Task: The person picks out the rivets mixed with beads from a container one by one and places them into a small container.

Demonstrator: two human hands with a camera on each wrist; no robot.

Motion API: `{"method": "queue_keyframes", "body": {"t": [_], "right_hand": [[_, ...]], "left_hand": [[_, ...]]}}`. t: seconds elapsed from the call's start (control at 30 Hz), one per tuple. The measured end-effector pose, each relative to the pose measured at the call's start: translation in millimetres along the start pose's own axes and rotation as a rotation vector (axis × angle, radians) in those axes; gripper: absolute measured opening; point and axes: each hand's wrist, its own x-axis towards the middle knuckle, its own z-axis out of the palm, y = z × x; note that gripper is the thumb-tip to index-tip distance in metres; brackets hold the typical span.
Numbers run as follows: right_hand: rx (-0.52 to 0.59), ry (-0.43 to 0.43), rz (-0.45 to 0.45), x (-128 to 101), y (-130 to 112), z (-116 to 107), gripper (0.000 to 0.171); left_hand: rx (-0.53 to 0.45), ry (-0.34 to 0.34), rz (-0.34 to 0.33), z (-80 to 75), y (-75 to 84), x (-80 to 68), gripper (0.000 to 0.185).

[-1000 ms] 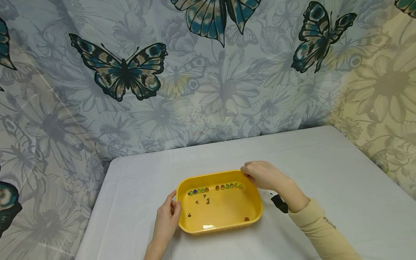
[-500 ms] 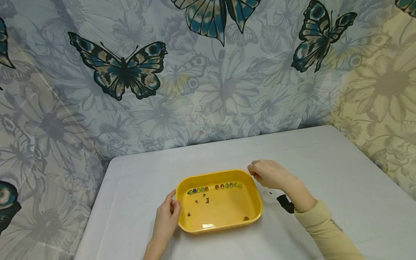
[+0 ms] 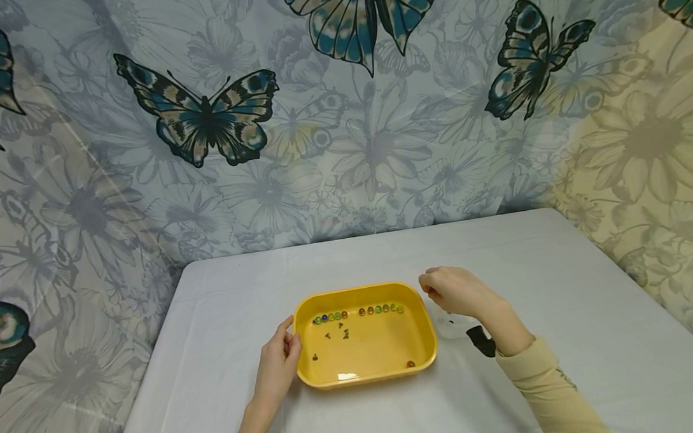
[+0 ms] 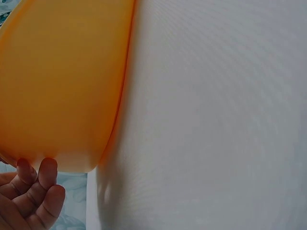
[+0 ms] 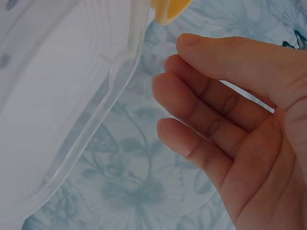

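I see left hand (image 3: 278, 365) gripping yellow tray (image 3: 422, 328) left rim, frame centre | right hand (image 3: 455, 292) loosely curled, holding nothing, upper right of tray | bench (image 3: 555, 279) | no readable writing

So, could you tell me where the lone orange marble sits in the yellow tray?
In the head view, the orange marble lies in the yellow tray's near right corner, apart from the marble row along the far wall.
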Motion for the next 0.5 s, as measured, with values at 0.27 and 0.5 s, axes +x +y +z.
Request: {"method": "queue_keyframes", "body": {"t": [0.27,0.5], "right_hand": [[0.016,0.001,0.004,-3.9,3.8,0.0,0.024],[0.016,0.021,0.007,-6.2,5.1,1.1,0.025]], "left_hand": [[-0.005,0.000,0.008,-0.1,0.1,0.3,0.039],[0.008,0.018,0.037,0.6,-2.1,1.3,0.039]]}}
